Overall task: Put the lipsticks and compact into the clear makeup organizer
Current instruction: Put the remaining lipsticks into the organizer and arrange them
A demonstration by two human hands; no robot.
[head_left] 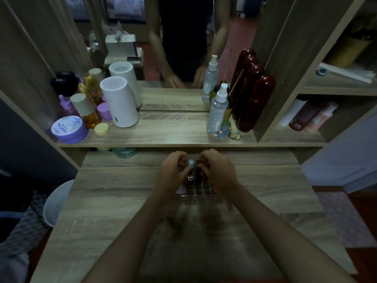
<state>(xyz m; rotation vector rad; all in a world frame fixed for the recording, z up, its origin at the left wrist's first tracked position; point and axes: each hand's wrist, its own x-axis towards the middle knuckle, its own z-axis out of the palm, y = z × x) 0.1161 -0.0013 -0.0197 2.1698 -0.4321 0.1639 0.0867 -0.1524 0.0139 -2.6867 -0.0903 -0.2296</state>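
The clear makeup organizer (201, 190) stands on the wooden desk (114, 193), its grid of small cells showing between my wrists. Dark lipsticks (190, 177) stand upright in its far cells, one with a silvery cap (191, 161). My left hand (173, 172) curls over the organizer's left side, its fingers closed around a lipstick near the silvery cap. Over the right side, my right hand (216, 170) pinches at a dark lipstick top. Both hands hide much of the organizer. I cannot make out the compact.
A raised shelf (167, 131) behind the desk carries a white cylinder (120, 103), a purple jar (68, 129), amber bottles, a spray bottle (217, 111) and dark red bottles (253, 103) before a mirror. Side shelves on the right hold more bottles. A white bin (57, 203) stands left.
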